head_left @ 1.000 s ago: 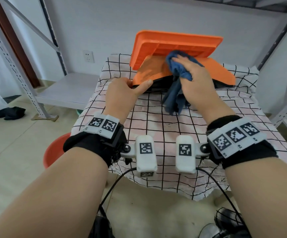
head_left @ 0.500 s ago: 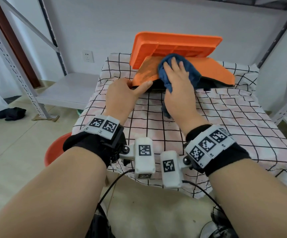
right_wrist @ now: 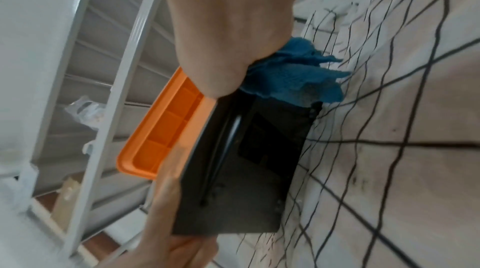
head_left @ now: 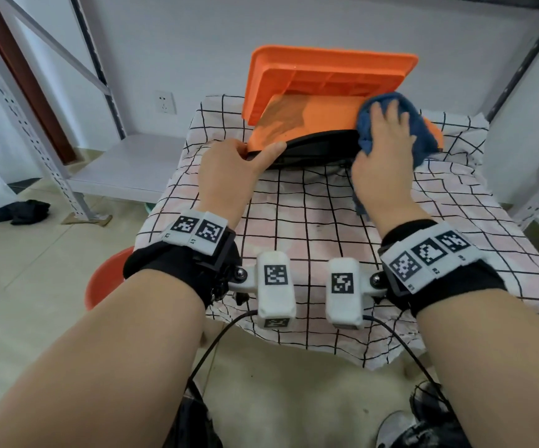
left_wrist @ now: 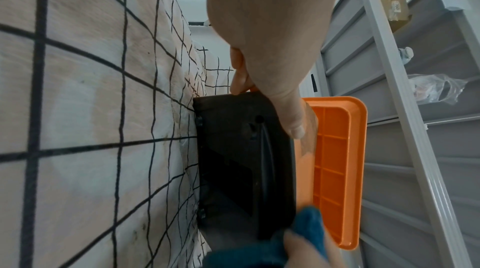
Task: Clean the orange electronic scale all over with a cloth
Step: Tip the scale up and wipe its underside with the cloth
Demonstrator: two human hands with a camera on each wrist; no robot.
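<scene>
The orange scale point(head_left: 320, 121) sits tilted on the checked tablecloth point(head_left: 310, 215), black underside point(left_wrist: 241, 159) toward me. Its ribbed orange pan point(head_left: 326, 76) stands raised behind it. My left hand point(head_left: 229, 169) grips the scale's left front corner, thumb along the orange edge. My right hand point(head_left: 384, 147) presses a blue cloth point(head_left: 423, 130) flat against the right end of the orange top, fingers spread. The right wrist view shows the cloth point(right_wrist: 293, 75) bunched below the palm against the black base point(right_wrist: 246, 169).
Grey metal shelving point(head_left: 51, 150) stands left, with another upright point(head_left: 520, 59) at right. A red basin point(head_left: 106, 282) sits on the floor under the table's left edge. A dark rag point(head_left: 26, 211) lies on the floor far left. A wall is close behind the scale.
My right hand has swept the blue cloth from the left-middle of the orange top across to its right end. The left hand has kept its grip on the corner.
</scene>
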